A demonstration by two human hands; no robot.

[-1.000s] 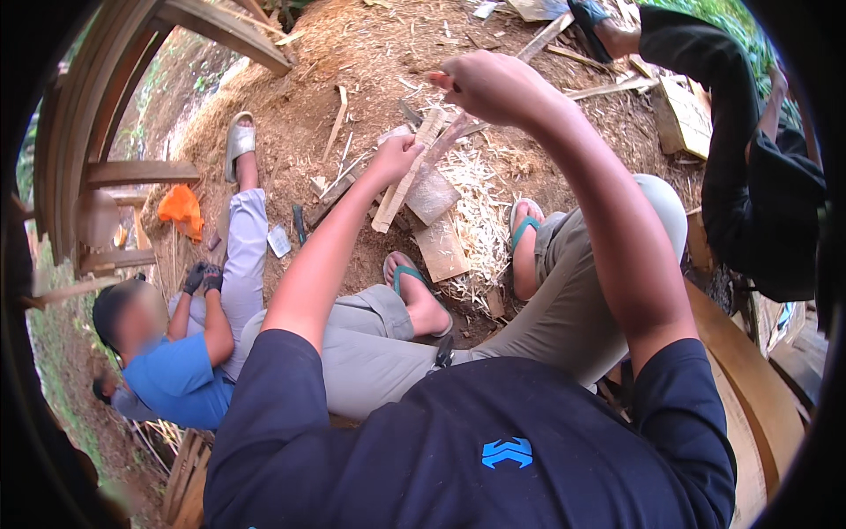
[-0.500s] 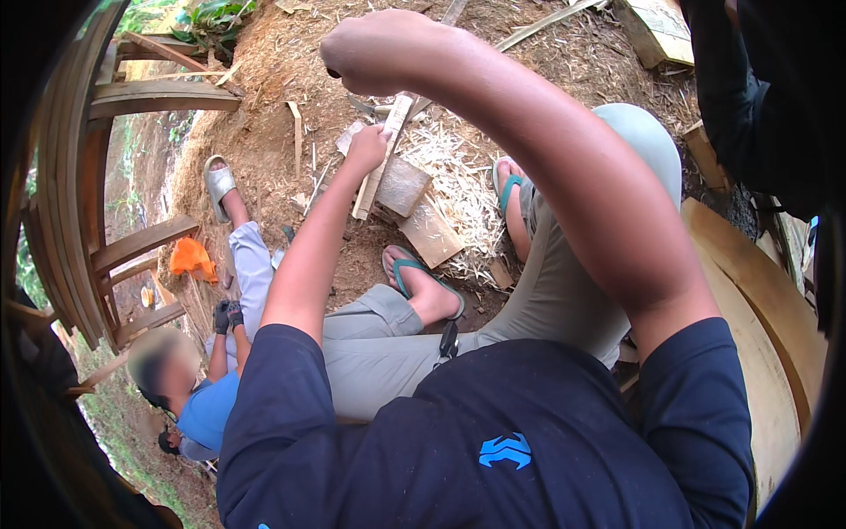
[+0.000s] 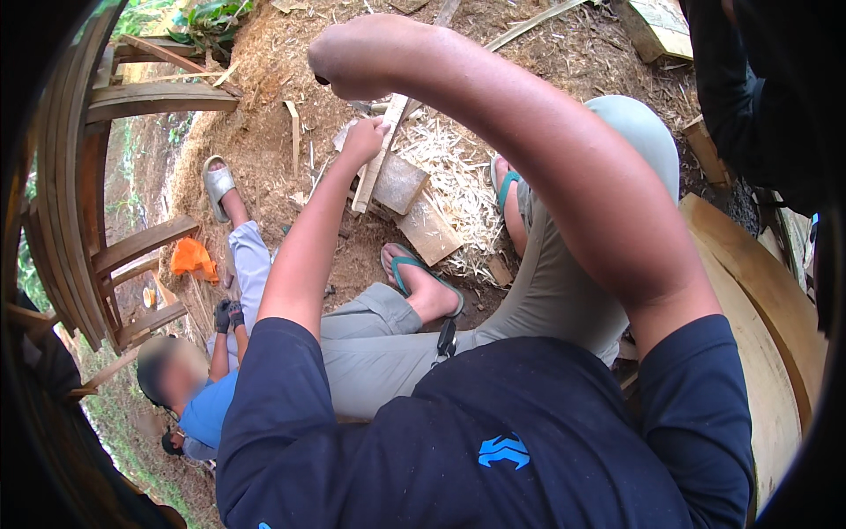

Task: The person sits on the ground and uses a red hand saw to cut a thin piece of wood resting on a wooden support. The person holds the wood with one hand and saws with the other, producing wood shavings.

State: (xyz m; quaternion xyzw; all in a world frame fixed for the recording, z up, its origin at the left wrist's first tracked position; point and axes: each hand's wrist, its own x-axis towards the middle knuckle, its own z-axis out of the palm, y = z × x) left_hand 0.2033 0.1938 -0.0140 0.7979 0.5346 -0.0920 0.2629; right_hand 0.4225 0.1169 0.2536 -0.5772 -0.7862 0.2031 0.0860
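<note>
My left hand (image 3: 363,139) is closed on a narrow, pale wooden strip (image 3: 371,181), which stands tilted beside a wood block (image 3: 399,185). A flat board (image 3: 431,231) lies under and in front of that block. Raised above the left hand, my right hand (image 3: 351,66) makes a fist. A small dark end shows at its lower left edge, but whatever it holds is otherwise hidden. Pale wood shavings (image 3: 458,167) are heaped to the right of the block, between my sandalled feet.
Another person (image 3: 210,407) in blue, with dark gloves, sits at the left. Near them lies an orange cloth (image 3: 193,259). A wooden frame (image 3: 145,99) stands at the far left. Curved planks (image 3: 749,353) lean at my right, and a thick timber (image 3: 652,31) lies at the back right.
My right fist has shifted slightly left and a little down. The left hand has moved slightly left, still gripping the strip. The seated person's head has shifted a little to the right.
</note>
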